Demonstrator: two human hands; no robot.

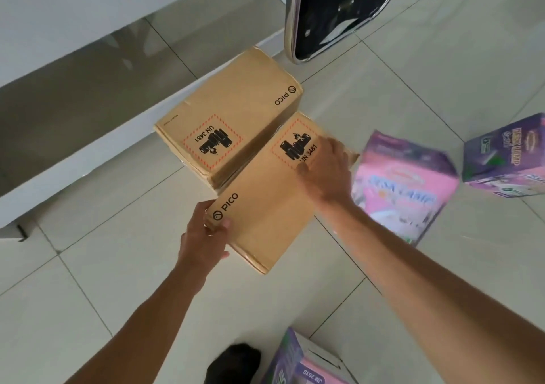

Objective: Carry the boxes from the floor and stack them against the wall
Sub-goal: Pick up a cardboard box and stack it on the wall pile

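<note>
Two cardboard boxes are lying side by side and touching on the tiled floor (88, 310): the far box (227, 118) is sitting against the low wall ledge (97, 153), and the near box (265, 206) is lying just right of it. The left hand (203, 242) is holding the near box's near corner; the right hand (327, 171) is resting on its far end. Right of the near box a printed box (404, 195) is standing, with another printed box (504, 159) farther right and a third printed box (303, 363) nearest the camera.

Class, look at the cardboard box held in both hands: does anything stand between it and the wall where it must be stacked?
Yes. Another cardboard PICO box already sits by the wall, directly beyond the held box, their edges meeting.
</note>
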